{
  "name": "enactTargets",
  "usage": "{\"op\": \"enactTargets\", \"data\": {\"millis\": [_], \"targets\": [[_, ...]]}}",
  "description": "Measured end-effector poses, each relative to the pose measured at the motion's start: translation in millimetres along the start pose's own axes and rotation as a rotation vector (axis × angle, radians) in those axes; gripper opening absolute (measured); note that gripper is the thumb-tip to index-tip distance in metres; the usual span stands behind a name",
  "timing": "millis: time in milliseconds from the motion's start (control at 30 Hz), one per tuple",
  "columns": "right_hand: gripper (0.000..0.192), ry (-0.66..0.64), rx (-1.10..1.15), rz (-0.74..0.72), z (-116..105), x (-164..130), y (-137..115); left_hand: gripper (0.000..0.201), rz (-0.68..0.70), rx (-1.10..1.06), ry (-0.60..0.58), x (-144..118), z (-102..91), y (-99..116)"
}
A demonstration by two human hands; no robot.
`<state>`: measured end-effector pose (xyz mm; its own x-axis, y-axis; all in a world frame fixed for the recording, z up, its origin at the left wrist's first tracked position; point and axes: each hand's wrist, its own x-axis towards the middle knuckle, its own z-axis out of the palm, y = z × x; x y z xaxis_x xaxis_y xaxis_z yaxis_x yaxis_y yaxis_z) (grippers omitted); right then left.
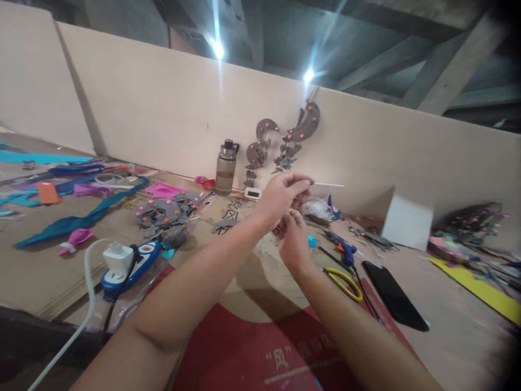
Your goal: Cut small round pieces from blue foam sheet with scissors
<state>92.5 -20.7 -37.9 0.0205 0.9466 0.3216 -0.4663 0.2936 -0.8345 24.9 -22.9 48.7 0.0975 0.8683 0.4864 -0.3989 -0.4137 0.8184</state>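
My left hand [280, 194] is raised over the table and pinches a thin white stick [328, 185] that points to the right. Just below it, my right hand [293, 239] has its fingers curled up toward the left hand; what it holds is hidden. A crumpled clear plastic bag [319, 208] lies right behind both hands. A blue glue gun [342, 247] and yellow-handled scissors [345, 282] lie to the right of my right wrist.
A black phone [394, 296] lies on the right. A blue-and-white power strip [130, 266] with cables sits front left. A brown bottle [226, 167], grey cut-out ornaments [166, 212] and blue felt strips [77, 220] lie by the board wall [163, 108]. A white card [407, 221] stands at right.
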Motion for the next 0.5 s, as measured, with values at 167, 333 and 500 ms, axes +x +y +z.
{"op": "enactTargets", "data": {"millis": [167,333,500], "targets": [[0.023,0.075,0.205,0.000,-16,-5,-30,0.028,-0.075,0.531,-0.087,20,-45.9,-45],[0.030,0.166,0.162,-0.003,-29,-11,-36,0.039,-0.322,1.197,-0.466,22,-88.7,-86],[0.034,0.233,0.106,0.013,-42,-9,-34,0.025,-0.422,1.317,-0.519,19,-127.4,-81]]}}
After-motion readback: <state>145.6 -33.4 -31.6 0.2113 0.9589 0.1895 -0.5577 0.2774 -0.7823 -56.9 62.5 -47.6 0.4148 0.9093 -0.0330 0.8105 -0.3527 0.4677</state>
